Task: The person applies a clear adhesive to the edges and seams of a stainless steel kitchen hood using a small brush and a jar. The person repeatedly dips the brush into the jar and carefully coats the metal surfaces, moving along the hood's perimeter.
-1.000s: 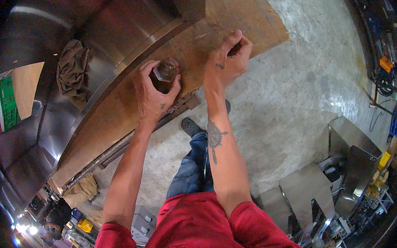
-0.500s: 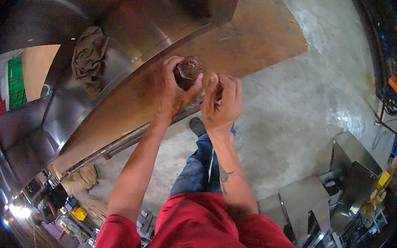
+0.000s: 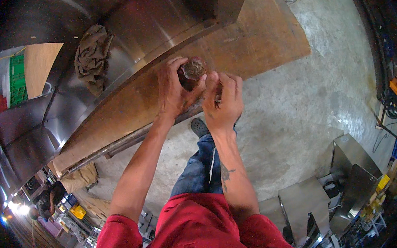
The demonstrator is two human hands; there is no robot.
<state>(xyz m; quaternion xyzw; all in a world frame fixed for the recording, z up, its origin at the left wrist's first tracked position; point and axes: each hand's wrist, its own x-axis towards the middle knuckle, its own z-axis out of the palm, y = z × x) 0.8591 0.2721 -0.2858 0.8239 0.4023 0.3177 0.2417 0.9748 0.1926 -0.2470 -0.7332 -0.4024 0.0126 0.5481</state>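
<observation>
My left hand point(image 3: 172, 87) is curled around a round, see-through brownish thing with a reddish rim point(image 3: 194, 70). It looks like the end of a small bottle or jar, but its kind is not clear. Close beside it on the right, my right hand point(image 3: 224, 92) has its fingers bent in and its thumb against them, near the thing's edge. Whatever those fingers pinch, if anything, is hidden. Both hands are above the front part of a brown wooden board point(image 3: 261, 35).
A large shiny sheet-metal piece point(image 3: 140, 31) stands on the board, with a crumpled dark cloth point(image 3: 93, 55) on it. Metal panels point(image 3: 304, 202) lie at the lower right on the concrete floor point(image 3: 292, 117). Another person point(image 3: 52, 198) is far off at the lower left.
My right hand has come slightly closer to the round thing. My left hand keeps its hold, and the view has shifted a little.
</observation>
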